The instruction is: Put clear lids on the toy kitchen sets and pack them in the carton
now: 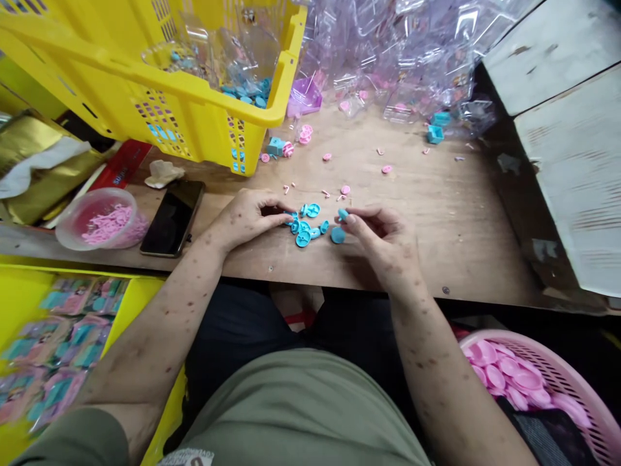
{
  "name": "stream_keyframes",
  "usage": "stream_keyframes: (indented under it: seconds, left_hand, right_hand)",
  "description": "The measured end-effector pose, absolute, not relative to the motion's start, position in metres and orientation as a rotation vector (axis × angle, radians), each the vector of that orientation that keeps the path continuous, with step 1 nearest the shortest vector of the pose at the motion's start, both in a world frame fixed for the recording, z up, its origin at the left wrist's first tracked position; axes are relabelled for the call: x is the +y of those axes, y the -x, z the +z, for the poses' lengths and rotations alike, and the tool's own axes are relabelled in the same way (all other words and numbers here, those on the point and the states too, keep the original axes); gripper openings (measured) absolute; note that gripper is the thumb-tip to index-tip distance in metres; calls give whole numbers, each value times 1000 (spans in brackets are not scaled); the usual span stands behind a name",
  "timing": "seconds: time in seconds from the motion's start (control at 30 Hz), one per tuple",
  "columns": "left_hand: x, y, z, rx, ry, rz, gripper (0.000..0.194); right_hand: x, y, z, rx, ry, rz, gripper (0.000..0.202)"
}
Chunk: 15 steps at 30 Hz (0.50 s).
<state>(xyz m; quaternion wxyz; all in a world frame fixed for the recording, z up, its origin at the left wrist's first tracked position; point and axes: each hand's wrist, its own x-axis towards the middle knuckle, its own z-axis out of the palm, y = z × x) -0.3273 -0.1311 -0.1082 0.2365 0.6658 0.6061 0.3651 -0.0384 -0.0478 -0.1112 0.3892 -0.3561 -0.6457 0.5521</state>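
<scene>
Several small round turquoise plastic pieces (303, 237) lie in a loose heap on the wooden tabletop (436, 213) between my hands. My left hand (250, 217) is at the heap's left side, thumb and forefinger curled together at a turquoise piece (292, 218). Whether it lifts that piece or only touches it is hard to see. My right hand (383, 236) pinches a turquoise disc (343, 214) between thumb and forefinger, just above the table. Directly below that disc lies a flat turquoise round piece (337, 235).
A yellow crate (194, 97) stands at the back left, clear plastic packs (388, 45) piled beside it. A black phone (173, 219) and a tub (101, 220) of pink bits sit left. A pink basket (577, 382) is low right, a white box (572, 155) above it.
</scene>
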Motion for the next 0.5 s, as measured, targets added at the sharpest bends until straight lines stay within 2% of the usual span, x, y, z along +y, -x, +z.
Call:
stream_keyframes:
  seconds: [0.13, 0.3, 0.5]
  left_hand:
    - [-130, 330, -111, 1610, -1901, 1001, 20]
    - [-127, 329, -116, 1567, -1969, 984, 14]
    - [-127, 339, -113, 1627, -2085, 831, 15]
  right_hand:
    - [-2, 53, -97, -1966, 762, 1075, 27]
    - [46, 81, -102, -2382, 552, 1053, 7]
    - [50, 89, -116, -2451, 454, 1155, 12]
